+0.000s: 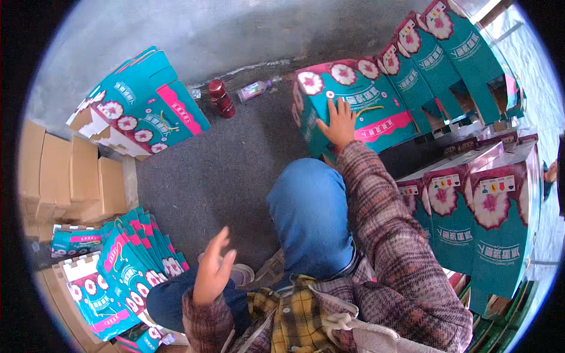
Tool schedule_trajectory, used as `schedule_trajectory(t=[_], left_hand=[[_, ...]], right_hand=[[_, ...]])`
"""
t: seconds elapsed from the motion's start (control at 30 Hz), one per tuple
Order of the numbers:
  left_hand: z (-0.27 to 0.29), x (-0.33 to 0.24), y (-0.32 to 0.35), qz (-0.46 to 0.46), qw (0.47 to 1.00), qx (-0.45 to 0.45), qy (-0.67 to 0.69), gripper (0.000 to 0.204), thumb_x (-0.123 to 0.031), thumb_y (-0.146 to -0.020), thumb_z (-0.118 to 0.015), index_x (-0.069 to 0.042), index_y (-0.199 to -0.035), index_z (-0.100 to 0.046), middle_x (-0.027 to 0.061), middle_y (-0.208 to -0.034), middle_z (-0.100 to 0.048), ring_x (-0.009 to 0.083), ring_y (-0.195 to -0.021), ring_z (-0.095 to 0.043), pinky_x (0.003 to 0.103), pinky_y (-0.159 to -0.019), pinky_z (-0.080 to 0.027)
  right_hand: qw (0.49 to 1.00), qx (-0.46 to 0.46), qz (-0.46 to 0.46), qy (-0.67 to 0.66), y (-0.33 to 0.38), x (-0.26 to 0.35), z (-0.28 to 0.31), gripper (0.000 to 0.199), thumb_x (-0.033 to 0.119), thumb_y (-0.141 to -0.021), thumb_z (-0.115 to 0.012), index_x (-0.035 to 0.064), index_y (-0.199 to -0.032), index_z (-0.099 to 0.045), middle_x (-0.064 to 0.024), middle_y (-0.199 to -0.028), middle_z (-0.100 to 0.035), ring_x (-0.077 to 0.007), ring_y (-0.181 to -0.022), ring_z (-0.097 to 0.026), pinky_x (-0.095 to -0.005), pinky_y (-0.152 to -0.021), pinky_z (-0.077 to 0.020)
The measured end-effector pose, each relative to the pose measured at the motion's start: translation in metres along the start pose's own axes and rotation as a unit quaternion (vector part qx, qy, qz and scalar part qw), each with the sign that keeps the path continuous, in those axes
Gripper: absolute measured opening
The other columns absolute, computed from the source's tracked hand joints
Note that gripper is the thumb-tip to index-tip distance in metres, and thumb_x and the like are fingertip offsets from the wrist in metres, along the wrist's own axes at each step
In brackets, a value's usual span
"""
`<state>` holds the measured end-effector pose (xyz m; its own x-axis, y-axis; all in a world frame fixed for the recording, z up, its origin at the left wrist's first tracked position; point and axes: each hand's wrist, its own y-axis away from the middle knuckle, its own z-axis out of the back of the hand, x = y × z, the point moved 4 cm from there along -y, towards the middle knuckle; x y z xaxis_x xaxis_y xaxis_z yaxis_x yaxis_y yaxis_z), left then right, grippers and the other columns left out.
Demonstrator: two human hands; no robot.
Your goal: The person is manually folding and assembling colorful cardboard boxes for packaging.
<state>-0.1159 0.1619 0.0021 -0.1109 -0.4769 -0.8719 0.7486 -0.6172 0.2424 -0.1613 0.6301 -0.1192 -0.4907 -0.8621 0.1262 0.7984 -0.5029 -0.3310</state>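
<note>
My right hand (341, 125) lies with fingers spread on the front of a teal carton (368, 82) with pink flower-like prints, a pink band and a yellow cord handle. That carton stands at the near end of a row of like cartons along the wall. Above my left thigh, my left hand (212, 267) hangs in the air with its fingers apart and nothing in it. Nearest to it, at the lower left, is a fanned pile of flattened teal cartons (126, 265). My blue-clad knee (312, 206) hides part of the floor between the hands.
More flattened cartons (138, 103) lean on the wall at the far left, above brown cardboard boxes (82, 176). By the wall stand a dark red flask (221, 99) and a lying plastic bottle (253, 90). Formed teal cartons (494, 217) line the right side. Dark grey matting (200, 165) covers the floor.
</note>
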Motion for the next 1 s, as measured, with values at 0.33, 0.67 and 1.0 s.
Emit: schedule_trajectory(t=[0.33, 0.67, 1.0], left_hand=[[0.126, 0.06, 0.184, 0.112, 0.8, -0.438, -0.393, 0.052, -0.019, -0.082, -0.066, -0.002, -0.128, -0.05, 0.0227, -0.128, -0.049, 0.0395, -0.121, -0.043, 0.047, -0.103, -0.032], [0.113, 0.185, 0.198, -0.003, 0.786, -0.526, 0.324, 0.038, -0.023, -0.096, -0.05, 0.0, -0.125, -0.052, 0.0156, -0.118, -0.057, 0.0226, -0.112, -0.051, 0.033, -0.099, -0.037], [0.081, 0.423, 0.219, 0.185, 0.794, -0.501, 0.292, 0.022, -0.02, -0.091, -0.053, -0.005, -0.106, -0.058, 0.0094, -0.105, -0.06, 0.0169, -0.094, -0.058, 0.032, -0.081, -0.049]], right_hand=[[0.864, 0.251, 0.092, -0.428, 0.006, 0.118, 0.105, 0.058, 0.039, -0.094, -0.051, -0.0017, -0.135, -0.044, -0.0182, -0.136, -0.047, -0.0268, -0.128, -0.043, -0.0366, -0.108, -0.03], [0.857, 0.177, 0.484, -0.035, 0.119, 0.272, 0.182, 0.037, 0.023, -0.084, -0.065, 0.0014, -0.113, -0.058, -0.0177, -0.103, -0.064, -0.0347, -0.09, -0.06, -0.0427, -0.079, -0.0479], [0.863, 0.182, 0.472, -0.013, 0.12, 0.291, 0.163, 0.036, 0.021, -0.085, -0.063, 0.0031, -0.116, -0.056, -0.0157, -0.096, -0.064, -0.0335, -0.086, -0.061, -0.0429, -0.076, -0.0481]])
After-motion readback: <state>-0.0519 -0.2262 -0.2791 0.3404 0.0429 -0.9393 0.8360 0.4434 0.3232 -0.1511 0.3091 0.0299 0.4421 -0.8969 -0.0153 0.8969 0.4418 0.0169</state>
